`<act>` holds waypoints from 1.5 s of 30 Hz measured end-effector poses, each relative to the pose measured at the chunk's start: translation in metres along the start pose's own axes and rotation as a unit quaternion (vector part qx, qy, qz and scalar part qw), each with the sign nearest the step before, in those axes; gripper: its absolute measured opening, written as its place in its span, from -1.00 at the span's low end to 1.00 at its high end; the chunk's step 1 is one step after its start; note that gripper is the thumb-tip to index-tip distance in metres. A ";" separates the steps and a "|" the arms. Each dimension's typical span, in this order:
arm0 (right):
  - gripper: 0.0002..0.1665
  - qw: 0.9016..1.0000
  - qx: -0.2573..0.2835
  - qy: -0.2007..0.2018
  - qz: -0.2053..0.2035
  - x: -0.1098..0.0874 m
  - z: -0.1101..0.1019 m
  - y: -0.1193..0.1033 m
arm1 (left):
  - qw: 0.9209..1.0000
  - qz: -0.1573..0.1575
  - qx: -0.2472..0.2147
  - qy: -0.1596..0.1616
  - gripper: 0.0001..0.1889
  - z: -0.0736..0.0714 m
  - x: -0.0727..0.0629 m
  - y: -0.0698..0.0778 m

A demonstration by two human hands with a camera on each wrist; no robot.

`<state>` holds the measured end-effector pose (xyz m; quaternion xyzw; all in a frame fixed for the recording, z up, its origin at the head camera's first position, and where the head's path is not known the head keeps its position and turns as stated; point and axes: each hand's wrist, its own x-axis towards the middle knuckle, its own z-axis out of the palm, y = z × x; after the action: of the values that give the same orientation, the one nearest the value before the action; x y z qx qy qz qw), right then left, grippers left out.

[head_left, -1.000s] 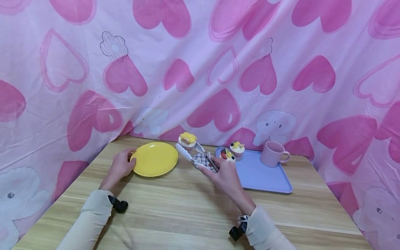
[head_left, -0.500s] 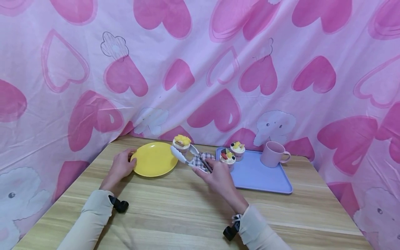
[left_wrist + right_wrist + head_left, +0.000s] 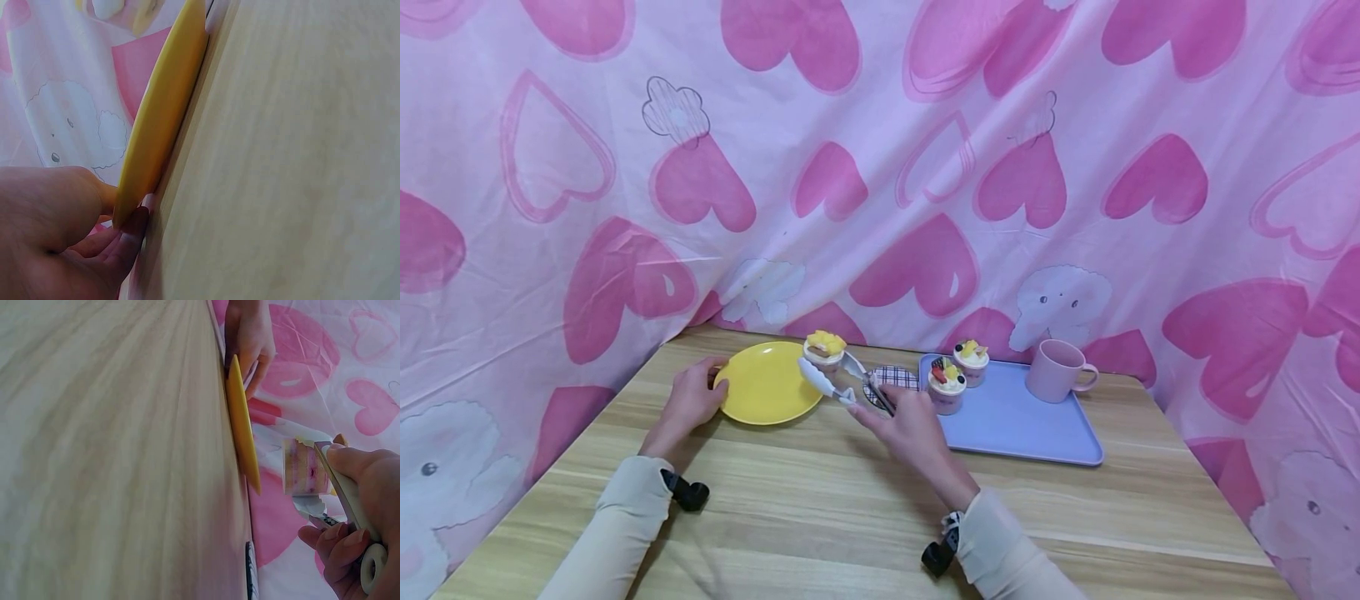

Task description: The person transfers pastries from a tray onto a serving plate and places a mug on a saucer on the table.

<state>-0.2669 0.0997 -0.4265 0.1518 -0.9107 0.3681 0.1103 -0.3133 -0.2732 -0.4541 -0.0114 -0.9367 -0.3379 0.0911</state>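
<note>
At the left of the head view my left hand [image 3: 694, 396] pinches the rim of a round yellow plate [image 3: 771, 385]; the left wrist view shows fingers beneath the plate's edge [image 3: 156, 119]. My right hand [image 3: 917, 429] grips a pair of tongs [image 3: 817, 378]. Between the tong ends is a dessert cup [image 3: 824, 344] with yellow fruit on top. The cup is upright, near the plate's right rim. In the right wrist view, the layered dessert cup [image 3: 306, 467] hangs above table level, apart from the plate.
A round checked coaster [image 3: 891, 380] lies right of the tongs. On a lavender tray [image 3: 1015, 429] stand two fruit-topped dessert cups [image 3: 946, 387] and a pink mug [image 3: 1054, 371]. A pink heart-patterned cloth [image 3: 880, 167] hangs behind the wooden table [image 3: 820, 517].
My right hand has moved left with the tongs and the dessert cup, which is now lower and closer to the plate. More of the coaster shows. The left hand has stayed put.
</note>
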 end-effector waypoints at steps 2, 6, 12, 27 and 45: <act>-0.27 1.000 0.005 -0.003 -0.005 0.001 0.002 0.000 | 1.000 0.002 0.001 0.001 -0.48 0.000 0.000 0.000; -0.41 1.000 0.009 -0.001 -0.010 0.003 0.007 0.000 | 1.000 0.004 0.002 0.004 -0.47 -0.001 0.000 0.001; -0.45 1.000 0.009 -0.008 -0.006 0.007 0.014 -0.001 | 1.000 0.003 0.004 0.003 -0.46 -0.002 -0.001 0.002; -0.52 0.999 0.013 -0.023 0.027 0.017 0.033 -0.008 | 1.000 0.001 0.001 0.002 -0.47 -0.001 -0.001 0.001; -0.56 0.999 0.046 -0.020 0.010 0.026 0.061 -0.023 | 1.000 0.000 -0.001 0.000 -0.47 0.000 0.001 -0.004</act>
<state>-0.2877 0.0361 -0.4465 0.1544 -0.8965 0.4073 0.0813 -0.3149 -0.2766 -0.4567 -0.0111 -0.9364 -0.3387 0.0911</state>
